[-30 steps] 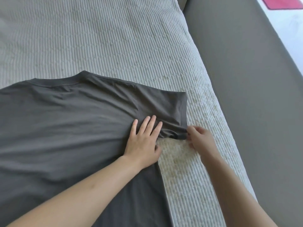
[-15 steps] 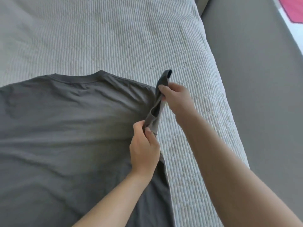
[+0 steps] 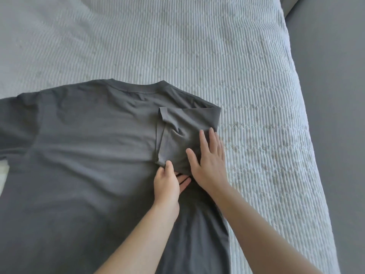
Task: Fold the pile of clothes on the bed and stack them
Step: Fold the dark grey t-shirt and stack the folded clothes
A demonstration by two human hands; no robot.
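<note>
Lying spread on the ribbed bedcover (image 3: 197,46) with no readable label, the grey T-shirt (image 3: 88,155) runs off the left and bottom edges, its folded-in sleeve (image 3: 183,131) pressed by the flat, open-fingered right hand (image 3: 207,161) while the left hand (image 3: 167,182) pinches its lower corner.

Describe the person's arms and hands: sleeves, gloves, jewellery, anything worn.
Both forearms are bare up to the frame edge, with no sleeves in view. The left hand and right hand wear no gloves; no rings, watch or bracelets show. Fingernails look short and unpainted.
</note>
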